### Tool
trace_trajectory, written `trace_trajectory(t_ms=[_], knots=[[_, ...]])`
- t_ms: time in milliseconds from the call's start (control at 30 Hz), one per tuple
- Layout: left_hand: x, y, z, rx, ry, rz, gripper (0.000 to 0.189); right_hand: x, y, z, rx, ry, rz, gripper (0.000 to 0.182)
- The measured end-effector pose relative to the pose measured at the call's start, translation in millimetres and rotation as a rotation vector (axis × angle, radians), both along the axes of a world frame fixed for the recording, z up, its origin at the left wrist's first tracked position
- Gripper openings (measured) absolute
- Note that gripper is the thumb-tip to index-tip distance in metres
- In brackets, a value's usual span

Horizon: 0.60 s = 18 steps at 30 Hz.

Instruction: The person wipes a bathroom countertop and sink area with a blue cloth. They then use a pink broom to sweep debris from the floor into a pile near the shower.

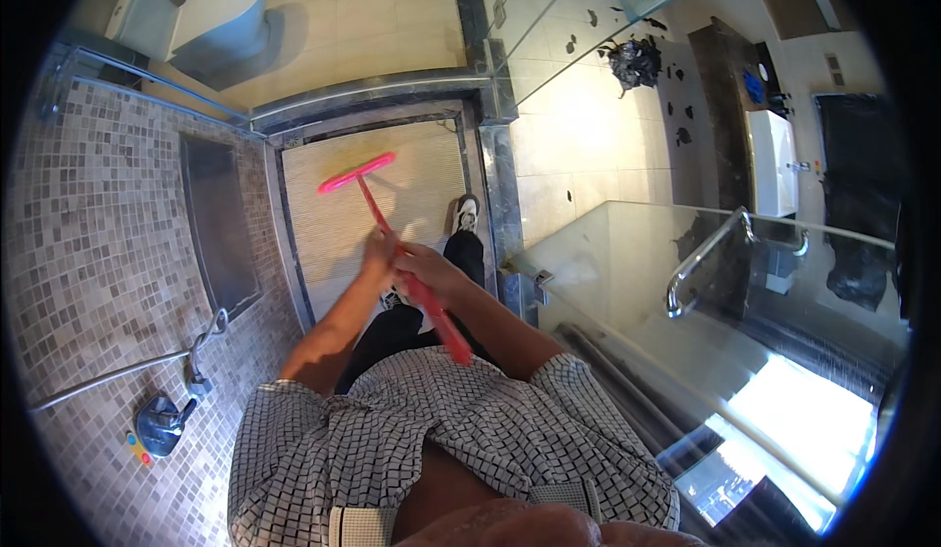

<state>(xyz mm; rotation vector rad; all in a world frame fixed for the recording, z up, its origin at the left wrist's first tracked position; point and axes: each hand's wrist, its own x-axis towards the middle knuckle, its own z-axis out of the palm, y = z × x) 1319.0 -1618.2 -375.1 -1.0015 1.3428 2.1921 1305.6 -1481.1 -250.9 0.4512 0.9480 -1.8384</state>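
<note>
A pink long-handled squeegee (358, 173) slants away from my body, its wide head low over the ribbed shower floor (323, 231). Around the middle of the handle, my left hand (379, 251) is closed, on the side nearer the head. Just behind it my right hand (426, 267) also grips the handle, close to the left one. The thick rear end of the handle reaches back over my checked shirt (441, 407). Whether the blade touches the floor, I cannot tell.
Mosaic wall (132, 238) with a shower mixer (162, 426) stands left. Dark stone curbs (502, 194) border the shower floor. A glass door (706, 282) with a chrome handle (702, 267) is at right. Beyond lie a crumpled black plastic bag (635, 64), scraps and a toilet (220, 18).
</note>
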Motion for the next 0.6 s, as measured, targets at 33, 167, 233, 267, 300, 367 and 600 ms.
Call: trace_trajectory(t_ms=[33, 167, 233, 267, 300, 367, 600], knots=[[-19.1, -13.6, 21.2, -0.001, -0.069, 0.027, 0.008, -15.5, -14.5, -7.0, 0.016, 0.05, 0.016, 0.018], [-53.1, -94.0, 15.9, 0.038, -0.157, -0.144, 0.015, -67.3, -66.1, 1.5, -0.003, 0.198, 0.168, 0.043], [-71.9, -95.9, 46.5, -0.067, -0.119, -0.158, 0.022, -85.0, -76.0, -10.6, 0.035, 0.258, 0.308, 0.062], [-84.7, -91.2, 62.2, -0.082, -0.119, -0.112, 0.028, -90.3, -74.4, -11.1, 0.013, 0.299, 0.314, 0.067], [-80.4, -102.6, 53.9, -0.106, -0.145, -0.138, 0.038, -97.1, -74.5, -9.1, -0.011, 0.341, 0.324, 0.072], [-68.4, -120.2, 41.9, -0.125, -0.178, -0.16, 0.058, -110.2, -69.1, -14.1, -0.077, 0.372, 0.415, 0.069], [-61.4, -114.7, 52.1, 0.013, -0.472, -0.32, 0.058, -118.7, -76.5, -110.8, -0.023, 0.356, 0.675, 0.024]])
